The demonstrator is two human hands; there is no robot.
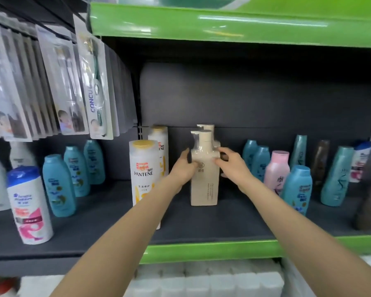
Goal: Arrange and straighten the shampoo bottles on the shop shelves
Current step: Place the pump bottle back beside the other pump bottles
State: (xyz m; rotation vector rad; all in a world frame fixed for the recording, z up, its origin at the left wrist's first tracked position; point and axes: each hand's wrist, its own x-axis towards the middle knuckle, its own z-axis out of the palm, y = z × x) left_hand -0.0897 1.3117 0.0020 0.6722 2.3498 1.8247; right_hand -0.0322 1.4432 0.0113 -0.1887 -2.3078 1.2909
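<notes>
Beige pump bottle (pixel 204 179): stood upright at the centre of the frame on the dark shelf (pixel 201 224), a second beige pump bottle (pixel 210 133) right behind it.
Left hand (pixel 183 168): gripped the front bottle's left side, fingers curled round its shoulder.
Right hand (pixel 231 162): gripped its right side, thumb on the front.
Pantene bottles (pixel 144 172): white with yellow caps, just left of centre, one behind the other.
Blue bottles (pixel 59 185): in a row at lower left; more blue ones and a pink bottle (pixel 276 170) at right.
Toothbrush packs (pixel 94 82): hung at upper left.
Shelf edge (pixel 212 249): green, below the bottles.
</notes>
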